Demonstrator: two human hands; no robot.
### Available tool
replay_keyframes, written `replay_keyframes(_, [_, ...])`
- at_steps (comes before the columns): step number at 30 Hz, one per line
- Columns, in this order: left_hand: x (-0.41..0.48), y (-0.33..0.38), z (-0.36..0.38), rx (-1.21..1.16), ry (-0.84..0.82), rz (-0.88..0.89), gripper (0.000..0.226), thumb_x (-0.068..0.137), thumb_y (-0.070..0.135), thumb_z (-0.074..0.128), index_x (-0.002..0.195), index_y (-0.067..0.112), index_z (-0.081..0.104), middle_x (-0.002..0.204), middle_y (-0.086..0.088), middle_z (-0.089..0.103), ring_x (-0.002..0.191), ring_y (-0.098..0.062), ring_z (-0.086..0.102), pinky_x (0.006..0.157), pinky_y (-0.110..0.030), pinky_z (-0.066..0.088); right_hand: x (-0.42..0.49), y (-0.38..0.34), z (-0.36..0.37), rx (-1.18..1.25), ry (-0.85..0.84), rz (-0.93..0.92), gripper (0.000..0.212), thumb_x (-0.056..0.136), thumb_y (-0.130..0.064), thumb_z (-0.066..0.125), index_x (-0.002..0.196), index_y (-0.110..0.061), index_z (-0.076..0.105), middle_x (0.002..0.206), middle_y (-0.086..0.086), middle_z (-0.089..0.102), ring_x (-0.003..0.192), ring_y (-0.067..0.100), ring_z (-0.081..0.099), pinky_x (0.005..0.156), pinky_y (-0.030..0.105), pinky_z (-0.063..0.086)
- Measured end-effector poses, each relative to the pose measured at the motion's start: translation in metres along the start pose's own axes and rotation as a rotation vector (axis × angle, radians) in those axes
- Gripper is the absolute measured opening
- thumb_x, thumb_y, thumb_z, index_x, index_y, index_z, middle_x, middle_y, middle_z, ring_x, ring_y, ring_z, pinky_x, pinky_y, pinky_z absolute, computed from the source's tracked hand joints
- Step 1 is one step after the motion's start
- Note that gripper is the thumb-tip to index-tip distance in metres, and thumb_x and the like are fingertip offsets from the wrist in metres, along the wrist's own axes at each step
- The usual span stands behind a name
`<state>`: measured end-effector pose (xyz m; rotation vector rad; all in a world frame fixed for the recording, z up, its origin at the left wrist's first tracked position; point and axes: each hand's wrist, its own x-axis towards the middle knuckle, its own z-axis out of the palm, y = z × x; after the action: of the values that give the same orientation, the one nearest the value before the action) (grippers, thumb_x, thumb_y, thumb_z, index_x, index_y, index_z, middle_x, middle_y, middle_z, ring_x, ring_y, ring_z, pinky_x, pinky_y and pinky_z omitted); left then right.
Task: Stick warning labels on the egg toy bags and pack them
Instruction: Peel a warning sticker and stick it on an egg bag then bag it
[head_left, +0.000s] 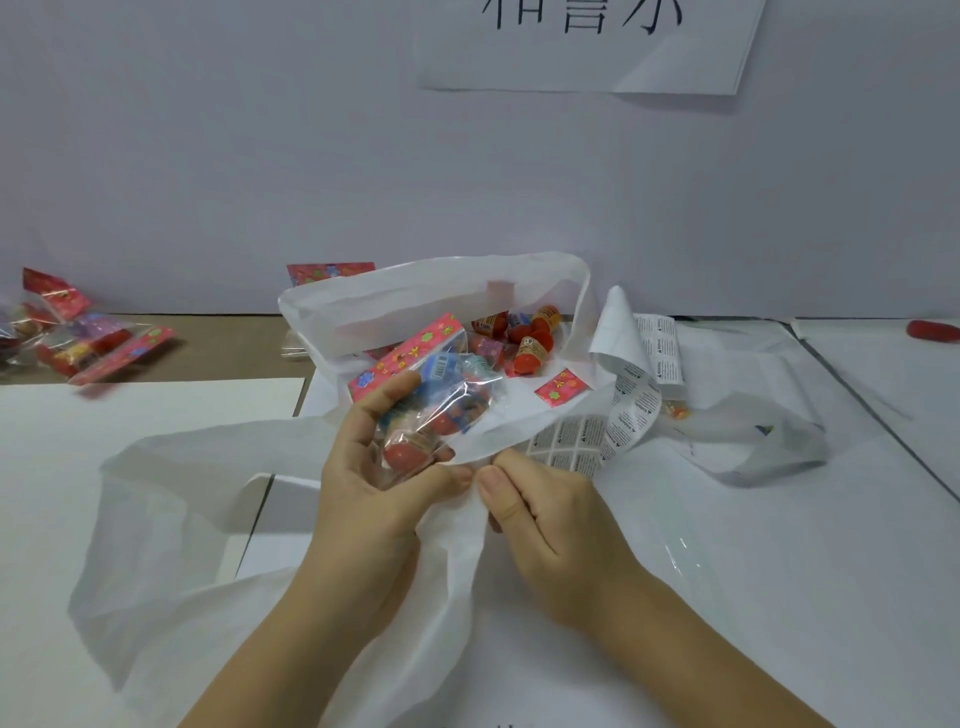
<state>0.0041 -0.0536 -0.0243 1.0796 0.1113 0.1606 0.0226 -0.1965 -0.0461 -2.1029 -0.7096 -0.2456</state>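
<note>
At the far left edge of the table (234, 343), a pile of egg toy bags (78, 332) is lying on the brown surface, just beyond a white sheet (130, 415) that is covering the near left part. A white carrier bag (415, 296) is sprawling across the middle of the table, its mouth gaping toward the person and its handles trailing to the near left. The left hand (374, 478) is gripping one egg toy bag (431, 395), fingers curled round its clear lower part, and is holding it over the carrier bag's near rim with its red header card pointing into the opening. More packed egg toys (524, 338) are lying inside the carrier bag toward its far side. The right hand (540, 514) is pinching the carrier bag's near rim between thumb and curled fingers, its thumb almost touching the left thumb. Just behind its knuckles a sheet of warning labels (634, 400) is curling up and away to the right. A red object (932, 331) is lying at the far right edge. A paper sign (587, 47) is hanging on the wall above.
</note>
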Motion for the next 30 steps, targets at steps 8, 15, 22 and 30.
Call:
replay_keyframes(8, [0.003, 0.002, -0.003, -0.089, -0.055, -0.119, 0.081, 0.049, -0.022, 0.064, 0.117, 0.022, 0.065, 0.099, -0.009, 0.076, 0.081, -0.024, 0.072, 0.061, -0.031, 0.060, -0.001, 0.006, -0.004, 0.156, -0.039, -0.018, 0.041, 0.098, -0.038, 0.034, 0.072, -0.013, 0.054, 0.062, -0.012, 0.052, 0.059, 0.007, 0.050, 0.059, 0.032, 0.042])
replay_keyframes(15, [0.003, 0.006, -0.003, -0.104, -0.061, -0.153, 0.083, 0.048, -0.022, 0.067, 0.121, 0.017, 0.060, 0.096, -0.007, 0.077, 0.077, -0.021, 0.074, 0.057, -0.025, 0.057, 0.000, 0.012, -0.001, 0.181, -0.011, -0.046, 0.036, 0.098, -0.032, 0.036, 0.074, -0.014, 0.054, 0.063, -0.017, 0.052, 0.057, 0.002, 0.050, 0.056, 0.017, 0.039])
replay_keyframes(22, [0.006, 0.012, -0.005, -0.080, 0.041, -0.053, 0.083, 0.047, -0.019, 0.068, 0.122, 0.016, 0.059, 0.093, -0.002, 0.077, 0.076, -0.013, 0.073, 0.060, -0.019, 0.056, 0.002, 0.004, 0.003, 0.140, 0.101, 0.178, 0.042, 0.088, -0.054, 0.034, 0.059, -0.025, 0.040, 0.051, -0.006, 0.043, 0.049, 0.009, 0.040, 0.051, 0.039, 0.036])
replay_keyframes(30, [0.020, 0.020, -0.020, -0.149, 0.151, 0.086, 0.073, 0.059, -0.006, 0.061, 0.127, 0.021, 0.055, 0.103, 0.001, 0.075, 0.083, -0.014, 0.071, 0.066, -0.026, 0.059, 0.000, -0.028, 0.002, 0.912, -0.544, 0.772, 0.039, 0.067, -0.050, 0.075, 0.093, -0.022, 0.074, 0.090, 0.004, 0.070, 0.067, 0.019, 0.062, 0.054, 0.030, 0.054])
